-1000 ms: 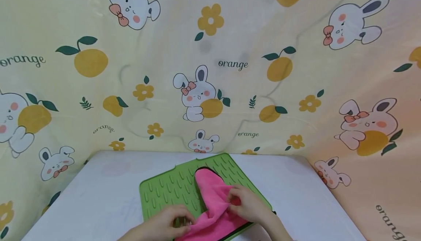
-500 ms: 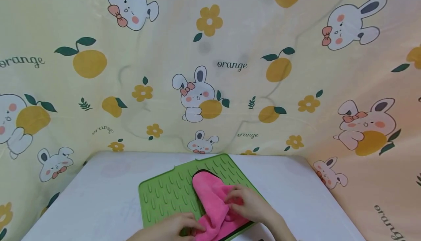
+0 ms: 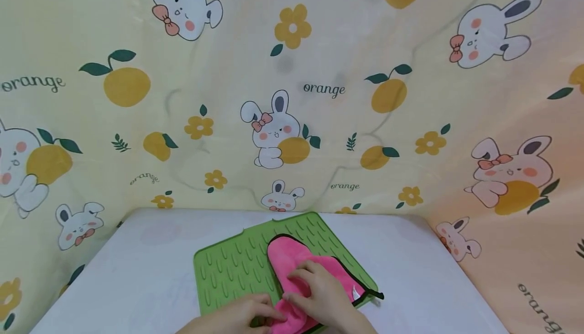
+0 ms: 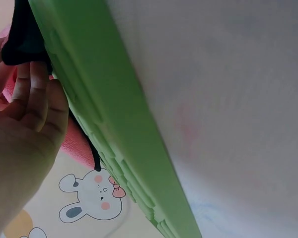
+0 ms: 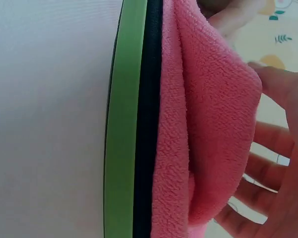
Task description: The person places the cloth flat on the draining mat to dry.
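A pink cloth (image 3: 283,260) with black edging lies folded and rumpled on a green ridged mat (image 3: 228,268). My left hand (image 3: 242,313) pinches the cloth's near left end. In the left wrist view its fingers (image 4: 37,94) curl at the cloth's black edge. My right hand (image 3: 324,298) lies over the middle of the cloth, its fingers spread and relaxed, thumb apart from forefinger. In the right wrist view a fold of pink cloth (image 5: 218,104) stands up and hides the right fingertips. A black loop (image 3: 376,294) sticks out from the cloth's right corner.
The mat rests on a white table (image 3: 155,258), its right corner near the black loop. Behind and at both sides hangs a yellowish curtain (image 3: 328,136) printed with rabbits and oranges.
My right hand has let go of the cloth's right part and moved left, nearer my left hand. That part now lies flatter, showing its black edge and loop. My left hand shifted slightly right.
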Demonstrator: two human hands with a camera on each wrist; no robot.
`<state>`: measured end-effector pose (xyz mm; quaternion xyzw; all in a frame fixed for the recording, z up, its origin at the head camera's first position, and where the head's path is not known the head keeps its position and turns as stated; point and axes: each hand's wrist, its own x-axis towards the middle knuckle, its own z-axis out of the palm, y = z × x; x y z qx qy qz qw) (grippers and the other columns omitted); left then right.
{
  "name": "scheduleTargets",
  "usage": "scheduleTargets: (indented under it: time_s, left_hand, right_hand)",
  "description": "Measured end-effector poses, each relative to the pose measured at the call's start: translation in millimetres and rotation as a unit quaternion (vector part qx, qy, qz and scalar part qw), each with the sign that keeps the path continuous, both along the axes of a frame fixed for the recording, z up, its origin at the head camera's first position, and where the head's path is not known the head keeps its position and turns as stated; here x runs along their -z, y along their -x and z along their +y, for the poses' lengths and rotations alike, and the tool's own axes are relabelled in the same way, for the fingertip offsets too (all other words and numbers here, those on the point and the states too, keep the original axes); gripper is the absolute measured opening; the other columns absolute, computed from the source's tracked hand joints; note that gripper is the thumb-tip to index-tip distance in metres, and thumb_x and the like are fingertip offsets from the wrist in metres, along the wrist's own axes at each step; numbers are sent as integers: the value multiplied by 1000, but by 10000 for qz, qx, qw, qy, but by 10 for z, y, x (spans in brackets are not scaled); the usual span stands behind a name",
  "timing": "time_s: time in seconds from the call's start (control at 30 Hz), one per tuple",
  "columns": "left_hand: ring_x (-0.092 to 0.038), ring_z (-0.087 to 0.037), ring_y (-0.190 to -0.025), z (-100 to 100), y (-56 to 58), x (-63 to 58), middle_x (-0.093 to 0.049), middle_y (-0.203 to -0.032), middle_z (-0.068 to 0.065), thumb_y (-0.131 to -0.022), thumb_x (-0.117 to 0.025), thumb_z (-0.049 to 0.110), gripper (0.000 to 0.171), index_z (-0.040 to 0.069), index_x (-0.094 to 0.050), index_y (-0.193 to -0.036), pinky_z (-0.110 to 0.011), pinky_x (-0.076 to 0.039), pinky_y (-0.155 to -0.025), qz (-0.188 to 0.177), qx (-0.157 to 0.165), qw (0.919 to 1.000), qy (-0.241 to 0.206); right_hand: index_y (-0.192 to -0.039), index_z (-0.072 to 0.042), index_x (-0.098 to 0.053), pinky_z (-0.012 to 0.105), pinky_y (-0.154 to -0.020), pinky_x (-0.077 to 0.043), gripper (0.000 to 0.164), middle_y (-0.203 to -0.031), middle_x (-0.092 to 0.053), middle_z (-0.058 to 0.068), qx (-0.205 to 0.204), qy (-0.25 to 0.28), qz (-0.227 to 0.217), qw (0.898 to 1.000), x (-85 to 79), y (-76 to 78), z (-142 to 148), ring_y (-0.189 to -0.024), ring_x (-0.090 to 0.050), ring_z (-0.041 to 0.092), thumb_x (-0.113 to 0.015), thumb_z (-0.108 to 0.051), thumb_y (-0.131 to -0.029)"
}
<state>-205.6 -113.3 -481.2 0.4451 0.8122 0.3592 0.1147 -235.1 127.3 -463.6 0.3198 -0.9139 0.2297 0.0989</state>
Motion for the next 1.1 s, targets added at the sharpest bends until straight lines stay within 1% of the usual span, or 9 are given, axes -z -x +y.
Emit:
scheduleTargets:
  time_s: [0.1, 0.3, 0.4, 0.5, 0.63, 0.73, 0.9, 1.0, 1.1]
  left_hand:
    - [-49, 5, -83, -1, 5, 8, -56, -94, 11, -98, -53, 26, 29, 22, -63, -124, -15, -46, -71, 147, 16, 9999, 53]
    - [-49, 6, -82, 16, 20, 15, -55, -94, 11, -98, -53, 26, 28, 21, -64, -124, -15, -47, -71, 130, 58, 9998, 128]
    - [-50, 6, -84, 17, 27, 3, -55, -96, 12, -98, -53, 26, 28, 20, -64, -123, -16, -48, -72, -115, 39, 9999, 88]
    - [-52, 6, -86, 13, 39, -19, -56, -98, 13, -98, -53, 25, 26, 19, -63, -121, -17, -49, -74, -216, -21, 9997, 112]
    - [-53, 4, -87, -8, 76, -44, -57, -99, 15, -96, -55, 25, 22, 21, -62, -117, -20, -49, -74, -558, -371, 9977, 124]
    - [-54, 1, -85, -35, 143, -20, -58, -96, 13, -95, -57, 23, 20, 20, -60, -115, -21, -49, -72, -758, -624, 9951, -66]
    - [-55, -2, -84, -48, 311, -14, -60, -93, 7, -94, -58, 17, 24, 8, -57, -117, -21, -50, -70, -587, -862, 9941, -305]
    - [-56, -3, -83, -20, 434, -20, -61, -96, 3, -94, -59, 17, 27, 6, -56, -118, -22, -51, -67, -572, -1263, 9900, -272]
    - [-57, -4, -82, 28, 564, -5, -62, -101, -1, -93, -60, 21, 30, 6, -55, -119, -23, -51, -65, -447, -1686, 9844, -226]
  right_hand:
    - [-109, -23, -67, 33, -81, -52, 39, -111, -55, -9, 86, -65, -85, 9999, 11, 6, 0, -100, -55, 11, -68, -52, -82]
    - [-88, -24, -63, 21, -62, -45, 16, -91, -52, -12, 234, 14, -375, 9990, 22, 45, 44, -77, -48, 3, -73, -32, -80]
    - [-83, -23, -59, 19, -54, -39, 11, -80, -50, -11, 303, 311, -573, 9974, 17, 81, 75, -66, -43, 2, -70, -25, -81]
    - [-81, -21, -56, 19, -49, -39, 10, -72, -51, -10, 439, 821, -1017, 9904, 20, 127, 115, -59, -44, 2, -65, -18, -83]
    - [-82, -16, -53, 22, -48, -43, 7, -73, -58, -6, 737, 1543, -1708, 9704, 28, 209, 189, -60, -52, 5, -60, -14, -84]
    - [-83, -13, -53, 23, -49, -43, 7, -74, -58, -3, 888, 1816, -1938, 9600, 50, 269, 257, -62, -54, 9, -60, -14, -83]
    - [-86, -12, -54, 25, -53, -44, 10, -84, -59, 1, 1046, 1976, -2252, 9483, 84, 334, 349, -69, -53, 13, -62, -17, -83]
    - [-89, -12, -55, 27, -57, -46, 12, -91, -60, 2, 1135, 1962, -2413, 9436, 89, 356, 367, -75, -54, 16, -63, -18, -82]
    - [-92, -12, -56, 29, -62, -46, 14, -90, -60, 2, 1088, 1958, -2439, 9436, 101, 368, 371, -79, -54, 16, -64, -16, -81]
